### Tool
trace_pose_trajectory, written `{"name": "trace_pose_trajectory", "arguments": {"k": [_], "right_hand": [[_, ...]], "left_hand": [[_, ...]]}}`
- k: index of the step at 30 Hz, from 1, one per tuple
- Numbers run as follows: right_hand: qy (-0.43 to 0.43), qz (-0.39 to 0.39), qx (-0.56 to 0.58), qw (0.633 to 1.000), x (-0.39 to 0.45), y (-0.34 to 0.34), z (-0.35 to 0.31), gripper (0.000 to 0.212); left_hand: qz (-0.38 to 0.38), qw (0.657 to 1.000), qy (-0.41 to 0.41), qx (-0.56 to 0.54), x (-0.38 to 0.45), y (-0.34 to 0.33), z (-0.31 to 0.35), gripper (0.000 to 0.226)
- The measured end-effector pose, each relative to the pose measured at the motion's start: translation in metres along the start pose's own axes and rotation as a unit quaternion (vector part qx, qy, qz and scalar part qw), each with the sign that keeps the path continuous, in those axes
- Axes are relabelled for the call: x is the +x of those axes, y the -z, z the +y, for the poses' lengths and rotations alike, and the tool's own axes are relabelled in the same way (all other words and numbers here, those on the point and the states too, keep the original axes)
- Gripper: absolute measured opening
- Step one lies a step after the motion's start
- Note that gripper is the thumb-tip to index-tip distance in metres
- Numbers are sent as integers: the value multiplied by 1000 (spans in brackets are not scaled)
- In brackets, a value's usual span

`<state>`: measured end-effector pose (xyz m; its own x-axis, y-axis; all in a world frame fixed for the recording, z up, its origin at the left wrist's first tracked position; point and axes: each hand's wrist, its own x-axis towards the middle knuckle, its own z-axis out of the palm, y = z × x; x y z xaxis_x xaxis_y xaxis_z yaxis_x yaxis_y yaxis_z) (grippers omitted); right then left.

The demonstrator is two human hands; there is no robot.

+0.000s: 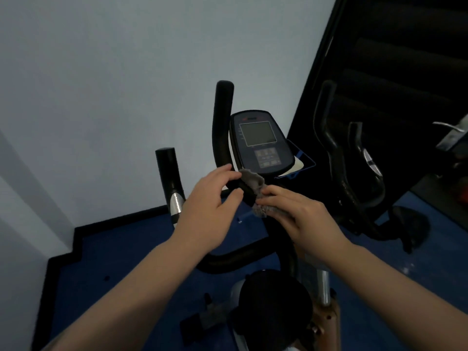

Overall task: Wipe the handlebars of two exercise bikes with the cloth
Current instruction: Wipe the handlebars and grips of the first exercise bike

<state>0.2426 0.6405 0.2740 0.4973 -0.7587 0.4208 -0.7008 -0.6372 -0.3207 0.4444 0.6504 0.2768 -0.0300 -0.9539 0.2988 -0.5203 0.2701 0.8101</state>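
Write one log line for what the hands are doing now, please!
step: wiping handlebar | cloth: wrapped on bar | right hand: holds cloth | left hand: fingers at bar | second bike: untouched

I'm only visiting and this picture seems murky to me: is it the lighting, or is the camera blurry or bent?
Head view: dim, bluish light; the right side falls nearly black, so the second bike is hard to read. Slightly soft throughout, and the cloth between the left hand and right hand looks fuzzy. The wide lens bows the edges. The console shows no glare.
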Motion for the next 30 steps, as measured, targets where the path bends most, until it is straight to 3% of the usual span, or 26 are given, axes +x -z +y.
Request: {"name": "trace_pose_trajectory", "arguments": {"k": [4,7,16,23,30], "right_hand": [[-71,50,1,996,-14,-8,-12,27],[-123,84,45,988,-29,-12,-21,28],[-231,107,109,961,-65,-12,-46,23],[-380,148,184,894,-93,-17,-59,22],[-421,152,247,859,-102,-12,-65,25]], "left_hand": [[-8,997,-51,49,4,-5,-4,35],[-56,994,-79,55,1,-12,-7,38],[-138,984,-98,61,-7,-19,-13,47],[-174,978,-108,48,-19,-30,-9,50],[-206,970,-113,59,-21,-47,-1,47]]}}
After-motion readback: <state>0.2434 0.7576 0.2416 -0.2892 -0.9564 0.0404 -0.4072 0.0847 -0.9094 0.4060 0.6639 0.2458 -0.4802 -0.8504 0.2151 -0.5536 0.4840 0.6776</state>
